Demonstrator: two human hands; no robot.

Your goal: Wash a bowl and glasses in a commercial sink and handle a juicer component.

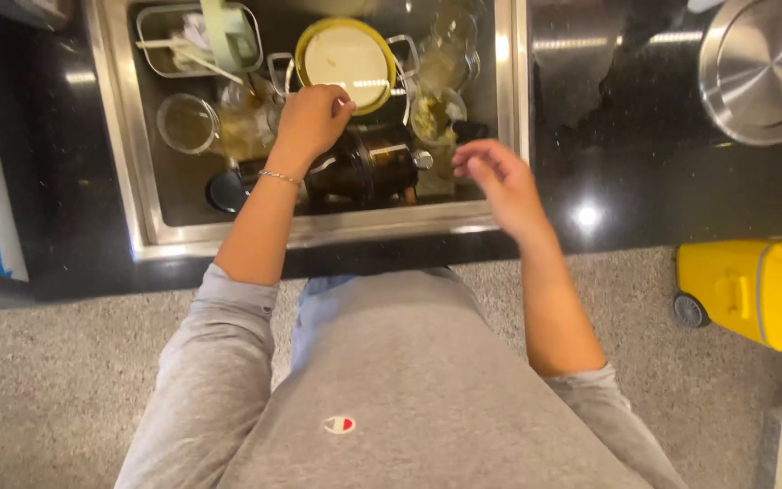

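Brown glass jar [364,167] lies on its side in the steel sink [151,190], long axis left-right, just under the curled left hand [311,118], while the right hand [492,179] hovers loosely spread, empty, nearby.

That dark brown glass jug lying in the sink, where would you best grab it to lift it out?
Probably by its body, from above. The brown jug lies on its side near the front wall of the sink, its metal end pointing right, so its rounded flank faces up. The left hand is directly over it; the right hand hovers open beside the metal end.
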